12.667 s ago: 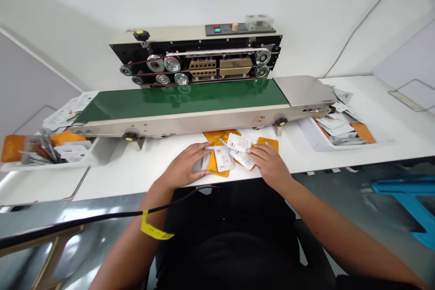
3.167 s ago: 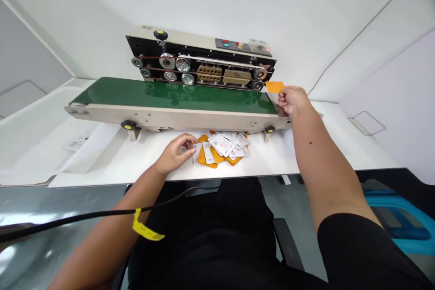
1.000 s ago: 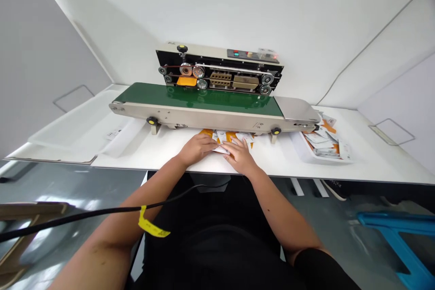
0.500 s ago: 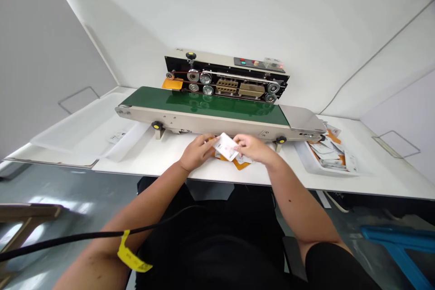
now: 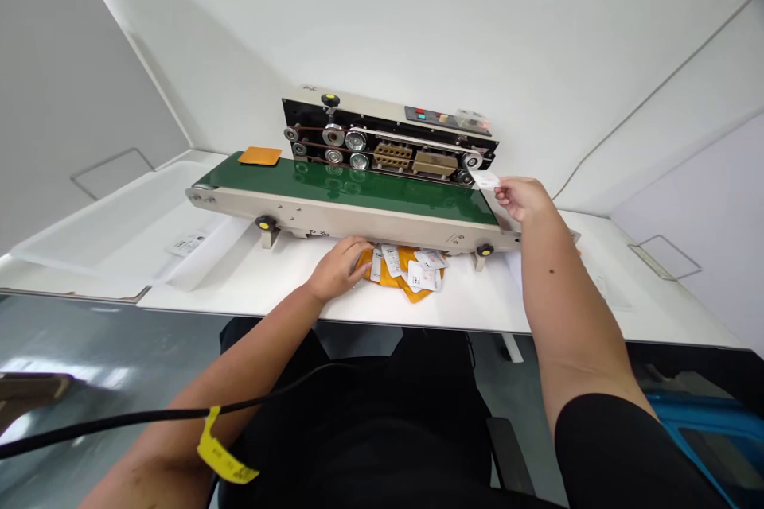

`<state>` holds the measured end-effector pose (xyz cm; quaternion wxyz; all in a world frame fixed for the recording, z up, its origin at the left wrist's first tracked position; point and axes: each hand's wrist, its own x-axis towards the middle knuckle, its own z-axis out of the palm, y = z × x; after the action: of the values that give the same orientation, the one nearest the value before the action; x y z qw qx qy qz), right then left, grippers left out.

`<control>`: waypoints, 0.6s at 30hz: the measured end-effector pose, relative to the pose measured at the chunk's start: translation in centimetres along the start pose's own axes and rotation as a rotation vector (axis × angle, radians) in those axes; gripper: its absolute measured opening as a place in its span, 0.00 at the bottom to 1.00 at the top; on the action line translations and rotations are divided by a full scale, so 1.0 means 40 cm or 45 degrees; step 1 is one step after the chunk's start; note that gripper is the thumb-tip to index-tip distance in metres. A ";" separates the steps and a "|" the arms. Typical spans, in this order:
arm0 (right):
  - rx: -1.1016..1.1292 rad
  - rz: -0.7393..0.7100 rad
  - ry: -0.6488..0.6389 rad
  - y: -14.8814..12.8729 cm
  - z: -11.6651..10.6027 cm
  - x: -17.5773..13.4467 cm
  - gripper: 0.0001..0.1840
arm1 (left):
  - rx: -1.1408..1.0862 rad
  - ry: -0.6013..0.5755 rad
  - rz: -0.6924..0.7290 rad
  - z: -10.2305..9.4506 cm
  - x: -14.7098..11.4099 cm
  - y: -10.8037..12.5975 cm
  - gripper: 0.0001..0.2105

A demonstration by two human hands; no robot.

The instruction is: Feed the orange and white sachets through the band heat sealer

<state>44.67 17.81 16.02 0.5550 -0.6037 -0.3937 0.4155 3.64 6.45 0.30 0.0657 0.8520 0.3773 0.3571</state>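
Note:
My right hand (image 5: 522, 197) pinches a small white sachet (image 5: 485, 179) by its right end. The sachet's left end is at the rollers on the feed side of the band sealer (image 5: 394, 153), above the green conveyor belt (image 5: 334, 188). In front of the conveyor, my left hand (image 5: 341, 269) rests on the table with its fingers closed on the edge of an orange sachet (image 5: 364, 258). Beside it lies a loose pile of orange and white sachets (image 5: 422, 277). On the belt's left end lies an orange sachet (image 5: 260, 156).
A translucent tray (image 5: 206, 258) with a white sachet in it stands at the left. My right arm mostly hides a bin at the right. A black cable (image 5: 137, 418) with a yellow tag (image 5: 224, 453) crosses my left arm.
My right hand has moved up and right from the pile to the sealer's feed end with a white sachet. The orange sachet has travelled left along the belt, out of the sealer.

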 end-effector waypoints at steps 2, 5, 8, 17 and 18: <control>-0.046 0.017 -0.082 0.004 0.026 -0.004 0.07 | 0.010 -0.014 -0.002 0.001 0.001 0.000 0.16; -0.203 -0.162 0.018 0.030 0.058 -0.033 0.16 | 0.023 -0.032 0.000 0.001 0.002 0.000 0.16; -0.425 -0.635 0.336 0.095 0.081 -0.125 0.22 | 0.023 -0.054 0.018 0.001 0.006 -0.002 0.17; -0.973 -1.077 -0.226 0.393 0.156 -0.468 0.22 | 0.050 -0.295 0.063 0.029 0.006 -0.012 0.35; -1.039 -1.067 -0.297 0.417 0.162 -0.473 0.25 | 0.063 -0.332 0.060 0.034 0.005 -0.013 0.36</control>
<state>32.28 1.07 0.35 0.3480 -0.5115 -0.7846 0.0398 4.31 7.16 -0.80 0.0847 0.9011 0.3541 0.2355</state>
